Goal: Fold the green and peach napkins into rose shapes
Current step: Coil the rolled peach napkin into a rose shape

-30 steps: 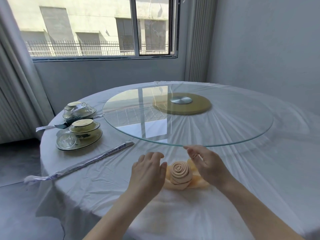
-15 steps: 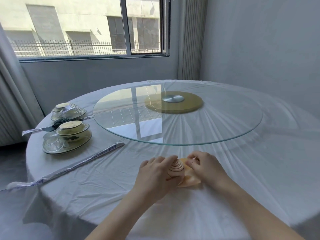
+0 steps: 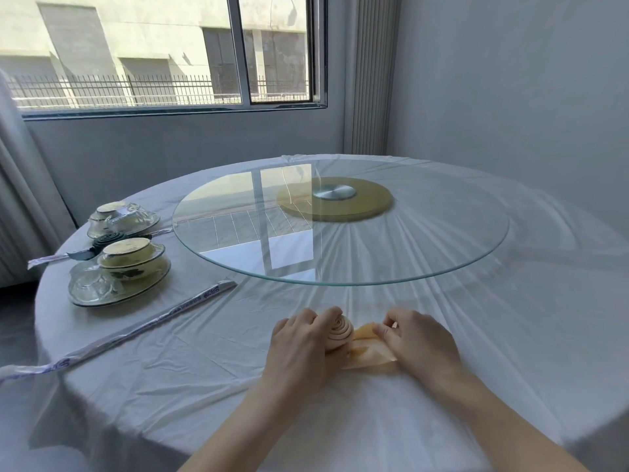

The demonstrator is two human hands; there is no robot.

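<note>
Close to the near edge of the round table (image 3: 204,352), the peach napkin (image 3: 340,330) was found rolled into a rose coil. The coil was gripped by the curled left hand (image 3: 299,349) and the loose tail was pinched by the right hand (image 3: 418,342). The leaves were judged unfinished. The green napkin wasn't clearly made out; a dark coil (image 3: 109,238) by the stacked dishes (image 3: 119,277) was possibly it. A white cloth, a glass turntable (image 3: 408,240), a window (image 3: 153,52) and grey walls were noted.

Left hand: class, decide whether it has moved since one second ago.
Yes. The left hand has shifted right onto the rolled peach napkin below the near rim of the glass turntable, and now grips it; earlier a gap separated them.
</note>
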